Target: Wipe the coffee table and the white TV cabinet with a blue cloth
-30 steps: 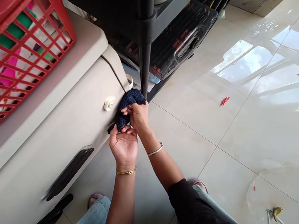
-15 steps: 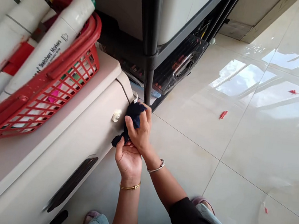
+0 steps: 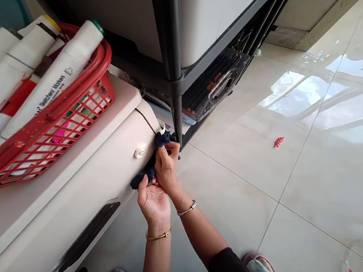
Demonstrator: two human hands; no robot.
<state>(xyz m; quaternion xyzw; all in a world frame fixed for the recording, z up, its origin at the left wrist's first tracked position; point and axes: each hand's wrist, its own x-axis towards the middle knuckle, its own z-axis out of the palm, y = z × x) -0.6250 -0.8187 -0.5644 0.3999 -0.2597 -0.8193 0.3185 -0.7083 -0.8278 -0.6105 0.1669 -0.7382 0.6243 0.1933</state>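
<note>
A crumpled dark navy cloth (image 3: 143,178) lies against the corner of the white drawer cabinet (image 3: 111,162). My left hand (image 3: 154,201) is palm up with its thumb pressed to the cloth's lower end; its fingertips are partly hidden. Above it, my right hand (image 3: 166,165) pinches the upper part of the cloth between thumb and fingers, beside the cabinet's edge and the foot of a black rack post (image 3: 177,113). A round white lock (image 3: 140,150) sits on the cabinet front, just left of the cloth.
A red plastic basket (image 3: 104,72) of white markers (image 3: 65,65) stands on the cabinet top. A black rack holds a clear case (image 3: 220,81) low down. Red scraps (image 3: 278,142) lie on the glossy tiled floor (image 3: 235,205). A black handle (image 3: 90,235) is on the cabinet front.
My right hand has closed into a pinch and pulled at the cloth, whose upper part is now more stretched out. The left hand stays at its lower end. The view has shifted slightly.
</note>
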